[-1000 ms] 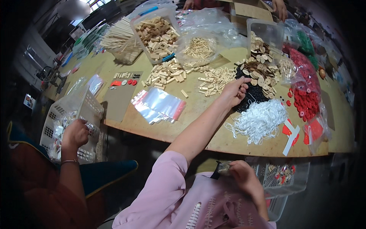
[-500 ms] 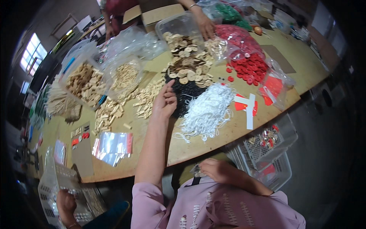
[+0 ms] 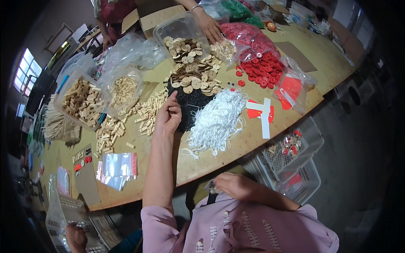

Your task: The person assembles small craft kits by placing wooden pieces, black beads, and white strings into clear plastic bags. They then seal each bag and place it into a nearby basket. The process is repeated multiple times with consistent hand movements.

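My left hand [image 3: 169,114] reaches out over the left edge of a pile of small black pieces [image 3: 185,110]. Its index finger points forward and the other fingers curl loosely; nothing shows in it. Just beyond lies a heap of round wooden discs [image 3: 195,78], spilling from a clear plastic tub [image 3: 180,30]. To the right of the black pile is a tangle of white strings [image 3: 217,122]. Close to my body, below the table edge, my right hand [image 3: 234,185] is closed on a small clear plastic bag [image 3: 211,186], mostly hidden by the fingers.
Wooden sticks and blocks [image 3: 110,134] lie left, beside tubs of wooden pieces [image 3: 80,101]. Red discs [image 3: 262,69] spill from a bag at right, near red and white cards [image 3: 265,118]. Clear bags [image 3: 117,168] lie at the front. Another person's hand [image 3: 209,27] is across the table.
The view has shifted, so the table's things sit a little farther left in the picture. My left hand stays by the black pile, and my right hand still holds the bag.
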Motion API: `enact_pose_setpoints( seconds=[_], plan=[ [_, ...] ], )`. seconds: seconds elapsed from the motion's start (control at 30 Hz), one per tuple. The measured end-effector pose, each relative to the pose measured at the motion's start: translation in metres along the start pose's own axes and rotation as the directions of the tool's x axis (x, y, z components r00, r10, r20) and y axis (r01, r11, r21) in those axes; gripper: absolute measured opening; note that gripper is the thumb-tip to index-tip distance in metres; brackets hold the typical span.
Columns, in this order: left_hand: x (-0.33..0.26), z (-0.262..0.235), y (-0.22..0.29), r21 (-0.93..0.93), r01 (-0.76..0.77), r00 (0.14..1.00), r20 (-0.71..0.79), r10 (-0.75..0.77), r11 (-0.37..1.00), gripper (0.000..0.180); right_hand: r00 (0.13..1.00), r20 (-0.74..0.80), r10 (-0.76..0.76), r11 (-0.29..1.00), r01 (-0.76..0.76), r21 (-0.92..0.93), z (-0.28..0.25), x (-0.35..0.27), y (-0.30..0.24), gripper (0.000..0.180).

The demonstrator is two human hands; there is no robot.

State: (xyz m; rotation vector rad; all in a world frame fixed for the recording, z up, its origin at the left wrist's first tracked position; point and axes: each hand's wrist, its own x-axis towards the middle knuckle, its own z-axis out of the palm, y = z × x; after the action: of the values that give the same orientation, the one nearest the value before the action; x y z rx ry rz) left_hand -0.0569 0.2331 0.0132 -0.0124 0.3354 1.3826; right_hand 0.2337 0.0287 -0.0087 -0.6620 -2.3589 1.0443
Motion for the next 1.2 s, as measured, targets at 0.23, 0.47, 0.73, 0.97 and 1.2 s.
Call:
enact_pose_setpoints(
  seconds=[0.23, 0.47, 0.73, 0.97, 1.2],
  plan=[
    [0.002, -0.001, -0.002, -0.064, -0.003, 0.999, 0.038, 0.006, 0.998, 0.036, 0.998, -0.058, -0.038, 0.996, 0.043, 0.077, 0.009, 0.001, 0.000, 0.004],
    [0.002, 0.004, -0.006, -0.083, -0.055, 0.998, -0.035, 0.053, 0.995, 0.045, 0.998, -0.047, -0.029, 0.998, 0.032, 0.055, 0.006, 0.004, -0.005, 0.005],
    [-0.007, 0.010, -0.006, -0.230, -0.009, 0.987, 0.155, 0.046, 0.973, 0.067, 0.996, 0.084, -0.027, 0.994, 0.036, -0.101, 0.006, 0.003, -0.007, 0.011],
    [-0.009, 0.016, -0.011, -0.218, 0.026, 0.954, 0.297, 0.041, 0.976, 0.062, 0.990, 0.090, 0.112, 0.991, -0.104, -0.088, 0.004, 0.003, -0.011, 0.010],
    [-0.012, 0.018, -0.011, -0.200, 0.023, 0.948, 0.316, 0.042, 0.979, 0.063, 0.997, 0.059, 0.058, 0.996, -0.053, -0.073, 0.007, 0.006, -0.010, 0.012]
  ],
)
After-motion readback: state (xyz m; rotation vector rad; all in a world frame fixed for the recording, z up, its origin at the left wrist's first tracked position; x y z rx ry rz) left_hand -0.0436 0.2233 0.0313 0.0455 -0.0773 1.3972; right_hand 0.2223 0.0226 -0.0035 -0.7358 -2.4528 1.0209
